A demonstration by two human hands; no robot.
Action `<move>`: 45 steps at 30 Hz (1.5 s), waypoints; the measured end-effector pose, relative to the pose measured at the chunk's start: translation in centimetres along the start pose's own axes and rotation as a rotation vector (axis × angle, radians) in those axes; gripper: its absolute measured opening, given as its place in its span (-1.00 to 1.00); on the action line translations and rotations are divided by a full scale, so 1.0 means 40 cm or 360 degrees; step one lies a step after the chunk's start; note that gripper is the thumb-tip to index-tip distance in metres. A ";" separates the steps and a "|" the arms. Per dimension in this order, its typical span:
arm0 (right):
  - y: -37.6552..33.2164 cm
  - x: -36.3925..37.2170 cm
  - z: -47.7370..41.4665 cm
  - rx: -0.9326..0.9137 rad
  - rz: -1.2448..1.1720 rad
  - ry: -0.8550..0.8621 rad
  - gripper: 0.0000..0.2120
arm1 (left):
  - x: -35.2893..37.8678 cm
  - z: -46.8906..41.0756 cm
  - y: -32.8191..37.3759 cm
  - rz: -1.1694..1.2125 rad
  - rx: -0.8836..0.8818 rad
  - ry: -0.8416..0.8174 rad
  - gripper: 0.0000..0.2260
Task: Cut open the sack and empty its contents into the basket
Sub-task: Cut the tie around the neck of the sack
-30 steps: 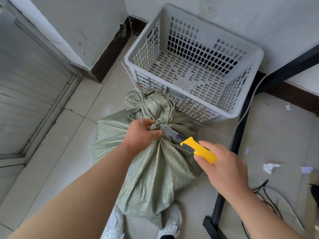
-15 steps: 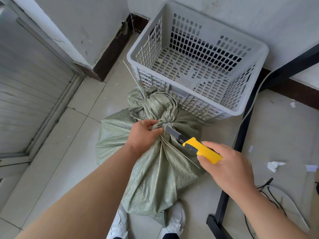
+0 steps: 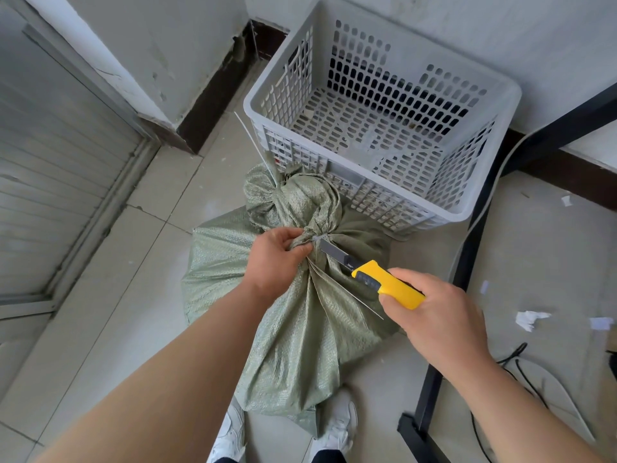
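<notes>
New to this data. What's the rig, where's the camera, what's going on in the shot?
No machine here: a person works with bare hands, and the single picture comes from a camera worn on the head, looking down. The left hand grips the tied neck of a green woven sack standing on the tiled floor. The right hand holds a yellow utility knife, its blade at the tie. Beyond the sack stands a grey plastic basket, apparently empty. Paper scraps lie on the right.

Tiled floor [image 3: 110, 312], green sack [image 3: 300, 345] just beside grey basket [image 3: 507, 91], paper scraps [image 3: 529, 319], perhaps cables [image 3: 521, 365]
</notes>
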State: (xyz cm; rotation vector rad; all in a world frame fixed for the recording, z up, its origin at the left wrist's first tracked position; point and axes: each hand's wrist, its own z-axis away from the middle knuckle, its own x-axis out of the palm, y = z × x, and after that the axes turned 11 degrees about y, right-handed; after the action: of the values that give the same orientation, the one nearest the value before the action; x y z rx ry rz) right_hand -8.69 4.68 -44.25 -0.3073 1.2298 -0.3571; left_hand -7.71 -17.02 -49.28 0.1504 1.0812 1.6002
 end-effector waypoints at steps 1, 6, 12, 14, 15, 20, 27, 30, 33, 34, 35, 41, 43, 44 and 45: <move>-0.001 0.001 -0.001 -0.0003 0.0005 -0.0001 -0.71 | 0.001 -0.002 0.000 0.0003 0.0008 0.0009 -0.67; -0.003 0.006 -0.007 0.0000 0.0000 -0.0011 -0.72 | 0.002 -0.007 -0.002 -0.0024 0.0081 0.0074 -0.68; 0.002 0.007 -0.014 0.0007 -0.0082 -0.0055 -0.85 | 0.004 -0.008 -0.008 -0.0008 0.0128 0.0093 -0.71; 0.002 0.008 -0.015 0.0004 -0.0090 -0.0065 -0.86 | 0.006 -0.009 -0.012 0.0058 0.0074 0.0089 -0.72; 0.003 0.009 -0.016 0.0005 -0.0094 -0.0067 -0.86 | 0.007 -0.009 -0.014 0.0107 0.0031 0.0074 -0.73; 0.009 0.021 -0.017 -0.0019 -0.0059 -0.0060 -0.85 | 0.002 -0.017 -0.015 0.0262 -0.0114 -0.0008 -0.75; 0.004 0.036 0.007 -0.0143 0.0033 0.0229 -0.67 | 0.000 -0.024 -0.008 0.0161 -0.0062 -0.0016 -0.78; 0.002 0.040 0.009 -0.0156 0.0045 0.0271 -0.66 | 0.000 -0.027 -0.007 0.0135 -0.0047 -0.0004 -0.77; 0.001 0.040 0.004 -0.0162 0.0060 0.0268 -0.66 | -0.001 -0.027 -0.003 0.0133 -0.0056 -0.0014 -0.77; 0.001 0.040 0.001 -0.0163 0.0061 0.0266 -0.66 | -0.001 -0.026 -0.003 0.0142 -0.0058 -0.0017 -0.77; 0.002 0.039 -0.001 -0.0161 0.0059 0.0260 -0.66 | 0.000 -0.025 -0.003 0.0155 -0.0061 -0.0013 -0.77; 0.006 0.035 0.000 -0.0068 -0.0005 0.0230 -0.67 | 0.006 -0.019 -0.010 0.0253 -0.0112 0.0025 -0.82; 0.007 0.033 0.001 -0.0051 -0.0054 0.0253 -0.67 | 0.006 -0.019 -0.009 0.0258 -0.0114 0.0016 -0.83; 0.007 0.032 -0.001 -0.0053 -0.0059 0.0250 -0.67 | 0.005 -0.019 -0.009 0.0256 -0.0113 0.0013 -0.83; 0.005 0.033 -0.001 -0.0056 -0.0053 0.0235 -0.68 | 0.005 -0.019 -0.010 0.0260 -0.0113 0.0011 -0.84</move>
State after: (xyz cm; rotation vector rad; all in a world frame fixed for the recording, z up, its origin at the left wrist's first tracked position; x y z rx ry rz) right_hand -8.34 4.28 -45.47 -0.3364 1.3786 -0.3924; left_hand -7.97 -17.30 -50.10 0.1899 1.0371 1.7842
